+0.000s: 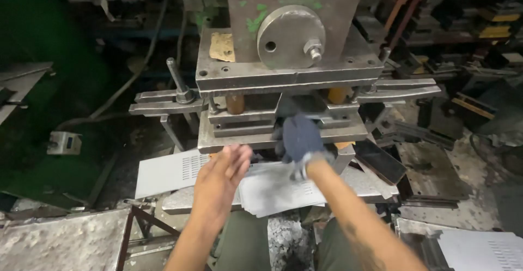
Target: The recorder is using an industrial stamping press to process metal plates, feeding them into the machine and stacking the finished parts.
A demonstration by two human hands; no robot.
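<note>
A heavy steel press (289,36) stands in front of me, its die block (245,124) just above a stack of grey perforated metal sheets (169,173). My left hand (223,178) is bare, with fingers spread flat over the sheets. My right hand (299,137) wears a dark blue glove and reaches into the gap of the die; whether it grips anything there is hidden by motion blur and the glove.
More perforated sheets (485,249) lie at the lower right. A rough grey metal plate (60,244) sits at the lower left. Racks with metal parts (463,25) fill the right background. A small grey switch box (64,143) hangs at the left.
</note>
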